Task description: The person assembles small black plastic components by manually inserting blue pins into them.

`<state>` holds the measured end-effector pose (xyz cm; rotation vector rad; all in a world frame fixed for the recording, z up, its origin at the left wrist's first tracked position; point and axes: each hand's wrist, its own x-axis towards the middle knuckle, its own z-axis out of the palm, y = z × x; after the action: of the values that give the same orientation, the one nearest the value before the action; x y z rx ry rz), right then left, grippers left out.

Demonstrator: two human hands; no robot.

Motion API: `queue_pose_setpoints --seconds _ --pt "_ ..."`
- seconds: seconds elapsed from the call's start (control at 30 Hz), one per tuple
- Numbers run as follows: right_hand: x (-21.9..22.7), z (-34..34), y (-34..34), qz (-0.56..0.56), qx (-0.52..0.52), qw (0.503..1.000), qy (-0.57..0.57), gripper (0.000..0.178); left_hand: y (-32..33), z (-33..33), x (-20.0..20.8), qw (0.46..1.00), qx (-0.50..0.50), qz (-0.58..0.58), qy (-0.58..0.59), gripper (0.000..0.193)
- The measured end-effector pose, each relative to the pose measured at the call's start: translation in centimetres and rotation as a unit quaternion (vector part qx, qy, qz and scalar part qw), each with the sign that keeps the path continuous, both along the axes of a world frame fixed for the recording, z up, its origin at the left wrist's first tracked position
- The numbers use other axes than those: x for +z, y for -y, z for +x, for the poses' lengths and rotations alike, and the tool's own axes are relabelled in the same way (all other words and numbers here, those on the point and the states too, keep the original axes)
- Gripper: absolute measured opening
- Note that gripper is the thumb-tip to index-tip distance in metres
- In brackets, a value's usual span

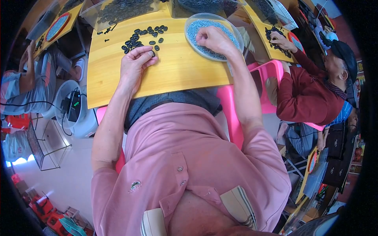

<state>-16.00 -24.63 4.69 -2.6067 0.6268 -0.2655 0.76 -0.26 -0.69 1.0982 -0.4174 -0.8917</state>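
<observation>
The black ring [152, 52] is lying small, dark and oval, pinched at the fingertips of the left hand [135, 65], which is resting curled on the yellow board [177, 70]. Just beyond those fingers more black rings [143, 37] are lying scattered, flat and matte. The right hand [214, 39] is closing loosely, fingertips dipping into the clear bowl [232, 29] under it, touching the tiny grey-blue pellets [197, 29]; whether it is gripping any, I cannot tell. The board is looking smooth and wooden. To the right, a co-worker's hand [280, 39] is resting on another board.
</observation>
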Motion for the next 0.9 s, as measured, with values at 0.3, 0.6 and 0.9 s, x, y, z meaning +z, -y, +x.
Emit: queue_pose_setpoints --seconds 0.3,0.6,0.9 --pt "-0.7 -0.1 1.7 0.055 -0.038 0.997 0.033 0.014 0.0 0.0 0.1 1.0 0.0 0.002 0.002 0.019" --pt "0.0 -0.1 1.3 0.173 -0.05 0.981 0.075 0.009 0.0 -0.1 0.2 1.0 0.003 0.003 -0.001 0.019" --pt "0.2 -0.3 1.3 0.202 -0.027 0.975 0.092 0.011 -0.1 0.1 0.0 1.0 -0.003 -0.002 -0.003 0.02"
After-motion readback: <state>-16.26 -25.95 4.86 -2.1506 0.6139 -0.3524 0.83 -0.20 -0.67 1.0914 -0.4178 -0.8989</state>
